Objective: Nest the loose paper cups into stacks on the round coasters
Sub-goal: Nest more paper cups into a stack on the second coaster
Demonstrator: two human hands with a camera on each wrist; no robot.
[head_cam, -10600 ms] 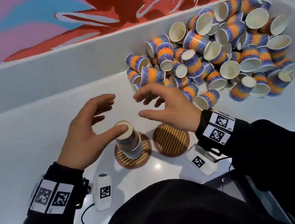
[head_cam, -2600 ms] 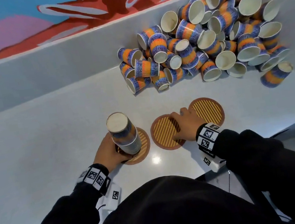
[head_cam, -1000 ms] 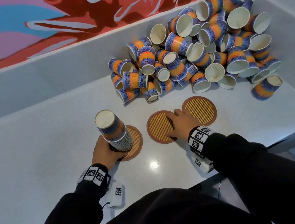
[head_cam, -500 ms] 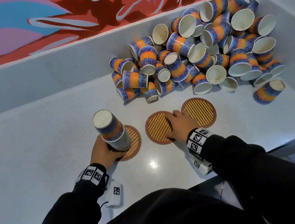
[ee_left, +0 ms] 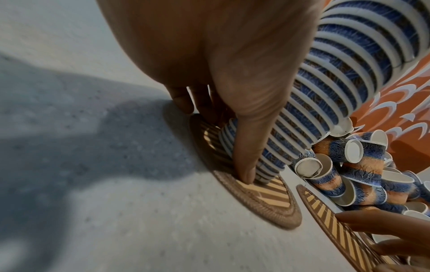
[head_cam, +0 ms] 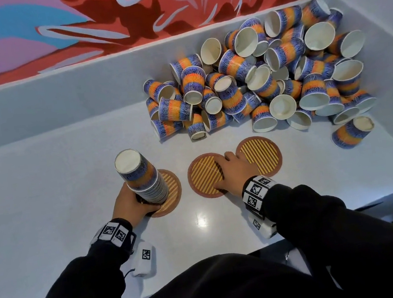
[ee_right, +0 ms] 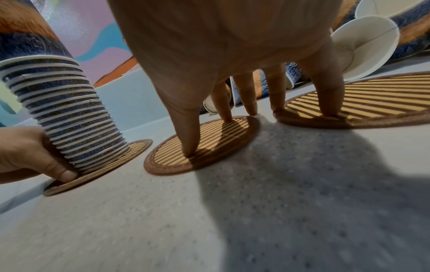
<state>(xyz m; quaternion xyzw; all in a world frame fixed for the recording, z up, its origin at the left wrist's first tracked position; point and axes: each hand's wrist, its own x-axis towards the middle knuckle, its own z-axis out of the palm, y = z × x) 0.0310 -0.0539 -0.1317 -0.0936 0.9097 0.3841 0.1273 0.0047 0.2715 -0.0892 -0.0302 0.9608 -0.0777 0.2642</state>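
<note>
Gripping the base of the inverted cup stack [head_cam: 144, 179] on the left coaster [head_cam: 171, 192], the left hand [head_cam: 130, 205] curls round it. The right hand [head_cam: 234, 172] presses straight, spread fingers on the middle coaster [head_cam: 202, 173] and right coaster [head_cam: 264, 154]; loose cups [head_cam: 256, 82] are heaped at the worktop's [head_cam: 45, 195] far right corner.

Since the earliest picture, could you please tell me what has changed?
The cup stack on the left coaster has grown much taller; the left hand has dropped to grip its base. The right hand has come down, fingers spread across the middle coaster and a third coaster, unseen earlier. The loose cups have thinned nearest the coasters.
</note>
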